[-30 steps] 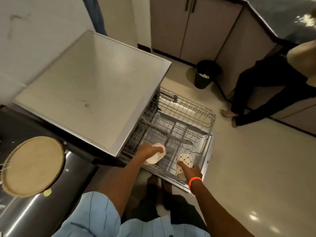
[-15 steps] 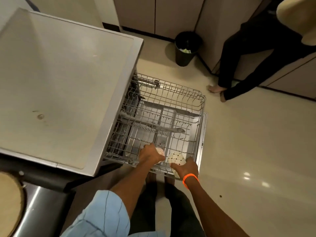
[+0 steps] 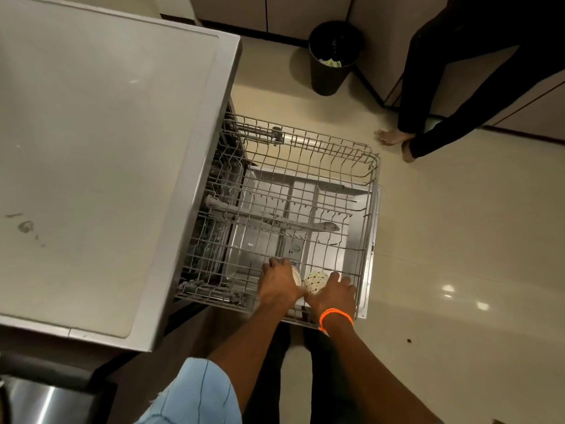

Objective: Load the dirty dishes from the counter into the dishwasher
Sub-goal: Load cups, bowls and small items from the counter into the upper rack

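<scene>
1. Head view looks down on our two hands at the near edge of the pulled-out dishwasher rack [image 3: 305, 191].
2. Our left hand [image 3: 279, 286] lies over a pale cup [image 3: 296, 277], fingers curled down around it; only a sliver of the cup's rim shows past the hand, so we take the grip as closed on that cup.
3. Our right hand [image 3: 331, 293], with an orange band [image 3: 334, 315] at the wrist, rests against a patterned cup [image 3: 315, 282] with its fingers bent round the cup's right side, gripping it.
4. Both cups sit in the near row of the rack, just beside each other, the pale one to the left and the patterned one to the right. We cannot tell whether either stands fully on the wires or is held just above them.
5. Below the rack we see the open dishwasher door [image 3: 345, 240], with a spray arm [image 3: 299, 224] showing through the wires.
6. At left the grey dishwasher top [image 3: 101, 148] fills much of the view, carrying a few small marks near its left edge.
7. On the floor [image 3: 458, 240] at the far side stands a black bin [image 3: 333, 56] with some pale scraps in it, close to the cabinets [image 3: 275, 10].
8. Far right, another person's legs [image 3: 443, 102] in dark trousers stand barefoot on the floor, well apart from the rack.
9. Our light blue striped sleeve [image 3: 195, 393] shows at the near edge.
</scene>
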`<state>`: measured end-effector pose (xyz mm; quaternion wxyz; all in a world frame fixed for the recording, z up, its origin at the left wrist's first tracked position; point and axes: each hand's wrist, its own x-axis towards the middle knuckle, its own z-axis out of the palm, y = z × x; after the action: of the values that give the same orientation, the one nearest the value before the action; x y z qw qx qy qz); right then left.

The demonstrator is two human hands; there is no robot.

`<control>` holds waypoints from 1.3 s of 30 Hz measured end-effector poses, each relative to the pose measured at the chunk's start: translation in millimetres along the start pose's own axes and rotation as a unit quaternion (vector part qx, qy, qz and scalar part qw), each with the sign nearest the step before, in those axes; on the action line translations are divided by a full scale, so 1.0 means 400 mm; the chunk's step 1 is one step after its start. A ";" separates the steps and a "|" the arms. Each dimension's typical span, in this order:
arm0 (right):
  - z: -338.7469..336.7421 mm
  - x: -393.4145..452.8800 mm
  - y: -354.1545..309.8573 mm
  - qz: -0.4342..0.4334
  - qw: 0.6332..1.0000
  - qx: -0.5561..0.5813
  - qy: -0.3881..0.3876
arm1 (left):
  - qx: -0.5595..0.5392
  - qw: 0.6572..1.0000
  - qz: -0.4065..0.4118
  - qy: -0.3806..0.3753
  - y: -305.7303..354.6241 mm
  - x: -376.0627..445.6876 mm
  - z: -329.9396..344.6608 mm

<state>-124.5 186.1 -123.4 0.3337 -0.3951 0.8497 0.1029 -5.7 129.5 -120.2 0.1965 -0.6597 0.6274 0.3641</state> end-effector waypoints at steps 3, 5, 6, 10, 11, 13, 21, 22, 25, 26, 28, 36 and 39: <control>0.005 0.001 -0.011 -0.014 0.999 -0.029 0.011 | 0.012 1.000 0.004 0.001 0.002 0.002 0.002; 0.009 -0.004 -0.018 -0.020 0.999 -0.043 0.012 | 0.024 1.000 0.007 0.000 0.003 0.001 0.002; 0.010 -0.007 -0.021 -0.024 0.998 -0.049 0.010 | 0.029 1.000 0.009 -0.001 0.002 0.001 0.001; 0.010 -0.017 -0.020 -0.040 0.998 -0.058 -0.004 | 0.030 0.999 0.014 -0.016 0.001 -0.003 -0.006; 0.011 -0.018 -0.017 -0.043 0.997 -0.059 -0.007 | 0.027 0.999 0.013 -0.020 0.000 -0.004 -0.008; 0.014 -0.020 -0.012 -0.048 0.997 -0.055 -0.014 | 0.027 0.999 0.011 -0.024 -0.002 -0.007 -0.010; 0.005 -0.020 0.005 -0.045 0.999 -0.001 -0.003 | 0.024 1.000 0.002 -0.004 -0.004 -0.034 -0.011; 0.002 -0.021 0.007 -0.038 0.999 0.005 0.002 | 0.027 1.000 0.000 -0.002 -0.004 -0.037 -0.011; 0.000 -0.020 0.017 -0.032 0.999 0.017 0.008 | 0.034 0.999 -0.002 -0.004 -0.009 -0.043 -0.012; -0.002 -0.019 0.019 -0.033 0.999 0.017 0.003 | 0.038 0.999 -0.001 -0.003 -0.009 -0.045 -0.012; -0.004 -0.017 0.024 -0.034 0.999 0.012 -0.015 | 0.051 0.999 0.001 -0.003 -0.009 -0.051 -0.015; -0.015 -0.011 0.038 -0.070 0.996 -0.001 -0.052 | 0.046 0.999 0.006 -0.017 -0.016 -0.057 -0.030; -0.013 -0.016 0.037 -0.070 0.997 0.005 -0.044 | 0.015 1.000 0.000 -0.021 -0.013 -0.058 -0.032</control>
<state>-135.0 197.8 -116.6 0.3796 -0.4471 0.8047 0.0920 3.4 136.8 -96.1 0.2193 -0.6491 0.6282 0.3687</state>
